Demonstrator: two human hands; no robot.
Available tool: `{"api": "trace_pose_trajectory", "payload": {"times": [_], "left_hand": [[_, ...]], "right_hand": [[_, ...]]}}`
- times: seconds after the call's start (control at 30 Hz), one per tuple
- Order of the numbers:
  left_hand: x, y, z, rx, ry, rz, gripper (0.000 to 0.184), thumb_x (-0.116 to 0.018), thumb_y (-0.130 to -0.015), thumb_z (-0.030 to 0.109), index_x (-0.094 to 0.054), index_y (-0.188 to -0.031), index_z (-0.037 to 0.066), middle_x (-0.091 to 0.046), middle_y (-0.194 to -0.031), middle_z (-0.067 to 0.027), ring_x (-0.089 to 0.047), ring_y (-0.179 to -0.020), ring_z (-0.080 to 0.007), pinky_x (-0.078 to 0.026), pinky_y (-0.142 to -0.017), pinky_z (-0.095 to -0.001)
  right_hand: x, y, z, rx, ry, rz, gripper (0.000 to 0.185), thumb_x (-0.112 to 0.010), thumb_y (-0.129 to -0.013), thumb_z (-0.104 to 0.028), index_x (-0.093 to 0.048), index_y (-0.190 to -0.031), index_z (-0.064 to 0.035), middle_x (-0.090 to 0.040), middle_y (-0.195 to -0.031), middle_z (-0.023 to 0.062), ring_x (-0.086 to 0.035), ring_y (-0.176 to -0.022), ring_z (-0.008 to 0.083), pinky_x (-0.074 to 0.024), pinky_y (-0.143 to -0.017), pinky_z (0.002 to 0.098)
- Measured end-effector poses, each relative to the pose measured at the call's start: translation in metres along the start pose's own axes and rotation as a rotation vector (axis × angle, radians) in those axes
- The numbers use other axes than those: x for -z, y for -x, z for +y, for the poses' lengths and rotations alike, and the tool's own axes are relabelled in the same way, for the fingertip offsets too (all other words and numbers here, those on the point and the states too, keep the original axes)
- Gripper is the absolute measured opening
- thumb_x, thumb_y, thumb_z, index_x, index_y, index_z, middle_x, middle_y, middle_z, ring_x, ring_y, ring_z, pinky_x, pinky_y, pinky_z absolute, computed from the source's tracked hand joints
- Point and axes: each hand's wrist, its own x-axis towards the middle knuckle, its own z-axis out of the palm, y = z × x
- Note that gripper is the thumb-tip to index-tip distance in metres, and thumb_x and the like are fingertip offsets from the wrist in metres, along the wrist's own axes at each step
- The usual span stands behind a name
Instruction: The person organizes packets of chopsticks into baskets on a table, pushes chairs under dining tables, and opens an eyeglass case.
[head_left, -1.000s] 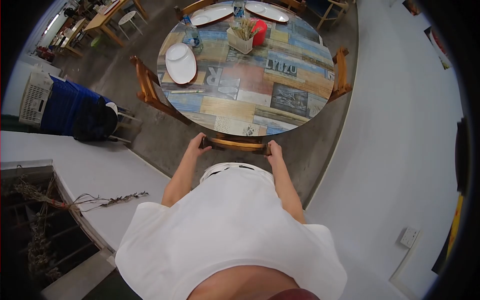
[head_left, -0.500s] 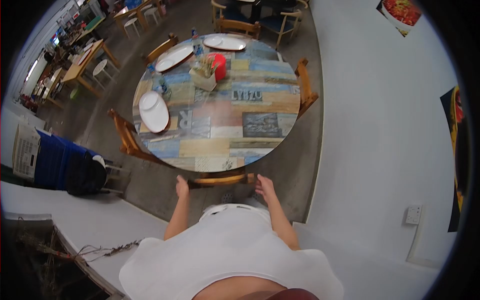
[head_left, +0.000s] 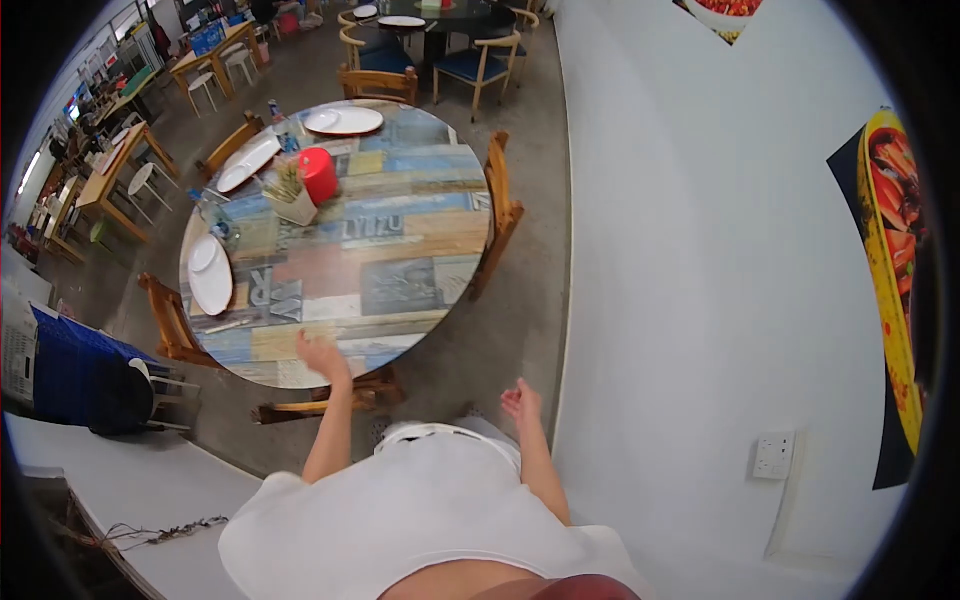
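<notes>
Tabletop [head_left: 340, 265] glossy, smooth, printed in a wood-plank pattern. Near chair [head_left: 378, 392] brown wood, varnished look. Left-hand plate [head_left: 211, 280] smooth, shiny white. Red container [head_left: 319, 177] smooth, plastic-looking. Shirt [head_left: 430, 510] matt cloth. Floor [head_left: 530, 250] dull, concrete-like. Wall [head_left: 680, 250] smooth, painted look. Socket [head_left: 775, 456] white plastic by appearance.

Open floor [head_left: 462, 362] separates near chair [head_left: 376, 391] from wall [head_left: 665, 300]; round table [head_left: 350, 262] blocks front left.

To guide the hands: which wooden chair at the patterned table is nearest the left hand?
The chair at the near edge of the table, just below the left hand in the picture; the others stand along its left, right and far sides.
</notes>
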Motion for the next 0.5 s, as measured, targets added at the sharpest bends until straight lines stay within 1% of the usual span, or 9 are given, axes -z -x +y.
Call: {"api": "trace_pose_trajectory", "payload": {"times": [0.03,0.13,0.17,0.23,0.3,0.37,0.43,0.47,0.5], "left_hand": [[-0.025,0.023,0.035,0.093,0.038,-0.048,0.036,-0.045,-0.083,0.006,-0.048,-0.118,-0.003,-0.05,-0.116,-0.0206,-0.045,-0.108,-0.0335,-0.034,-0.095,-0.0401],[-0.076,0.104,0.083,0.13,0.177,-0.325,0.034,-0.045,-0.08,0.004,-0.05,-0.112,-0.003,-0.052,-0.109,-0.0191,-0.048,-0.105,-0.0313,-0.036,-0.093,-0.0382],[-0.085,0.133,0.106,0.104,0.218,-0.429,0.033,-0.045,-0.08,0.004,-0.051,-0.111,-0.003,-0.053,-0.107,-0.0183,-0.049,-0.104,-0.0302,-0.037,-0.092,-0.0376],[-0.104,0.177,0.132,0.082,0.298,-0.53,0.026,-0.047,-0.082,0.005,-0.054,-0.107,0.002,-0.056,-0.1,-0.0132,-0.055,-0.091,-0.0246,-0.043,-0.084,-0.0347],[-0.118,0.192,0.15,0.005,0.361,-0.632,0.024,-0.048,-0.083,0.006,-0.055,-0.105,0.001,-0.056,-0.096,-0.0123,-0.055,-0.086,-0.0219,-0.044,-0.081,-0.0325],[-0.137,0.19,0.15,-0.02,0.35,-0.68,0.023,-0.048,-0.083,0.005,-0.055,-0.105,0.001,-0.057,-0.093,-0.0115,-0.055,-0.084,-0.021,-0.044,-0.079,-0.032],[-0.159,0.175,0.151,0.195,0.321,-0.7,0.019,-0.051,-0.083,0.007,-0.056,-0.1,0.002,-0.058,-0.079,-0.008,-0.055,-0.072,-0.0173,-0.046,-0.068,-0.0307],[-0.162,0.168,0.161,0.414,0.359,-0.649,0.013,-0.054,-0.083,0.01,-0.057,-0.094,0.003,-0.055,-0.068,-0.0042,-0.052,-0.059,-0.0123,-0.044,-0.055,-0.0297],[-0.179,0.164,0.155,0.532,0.406,-0.577,0.013,-0.053,-0.085,0.014,-0.057,-0.091,0.003,-0.053,-0.065,-0.0032,-0.049,-0.054,-0.0109,-0.042,-0.052,-0.0292]], "right_hand": [[0.016,-0.013,-0.016,0.011,-0.026,0.026,0.029,-0.058,-0.086,-0.032,-0.048,-0.071,-0.0096,-0.061,-0.07,0.0112,-0.063,-0.069,0.0229,-0.053,-0.063,0.0374],[0.065,-0.03,-0.045,0.06,-0.116,0.046,0.029,-0.058,-0.086,-0.028,-0.046,-0.067,-0.0094,-0.057,-0.065,0.0084,-0.062,-0.066,0.023,-0.0529,-0.062,0.0367],[0.077,-0.036,-0.056,0.078,-0.191,0.094,0.025,-0.056,-0.086,-0.025,-0.047,-0.07,-0.008,-0.055,-0.066,0.0076,-0.061,-0.067,0.023,-0.0524,-0.064,0.0377],[0.1,-0.047,-0.068,0.096,-0.257,0.143,0.021,-0.055,-0.086,-0.022,-0.048,-0.073,-0.0066,-0.054,-0.067,0.0069,-0.06,-0.067,0.0231,-0.052,-0.066,0.0387],[0.112,-0.062,-0.082,0.044,-0.299,0.096,0.013,-0.053,-0.084,-0.017,-0.05,-0.085,-0.0044,-0.055,-0.076,0.0076,-0.058,-0.073,0.0236,-0.05,-0.071,0.04],[0.118,-0.072,-0.089,0.007,-0.277,0.107,0.014,-0.054,-0.084,-0.017,-0.051,-0.091,-0.005,-0.055,-0.079,0.0078,-0.058,-0.075,0.0237,-0.0491,-0.073,0.04],[0.115,-0.083,-0.097,-0.038,-0.253,0.118,0.018,-0.054,-0.083,-0.017,-0.051,-0.097,-0.0055,-0.055,-0.082,0.0079,-0.057,-0.078,0.0238,-0.0482,-0.075,0.04],[0.112,-0.09,-0.101,-0.063,-0.245,0.113,0.018,-0.054,-0.083,-0.018,-0.052,-0.097,-0.0064,-0.056,-0.082,0.0079,-0.057,-0.078,0.0239,-0.0483,-0.074,0.0397],[0.109,-0.099,-0.108,-0.086,-0.235,0.109,0.019,-0.055,-0.083,-0.018,-0.053,-0.098,-0.0073,-0.056,-0.082,0.0078,-0.058,-0.078,0.0239,-0.0485,-0.074,0.0394]]}}
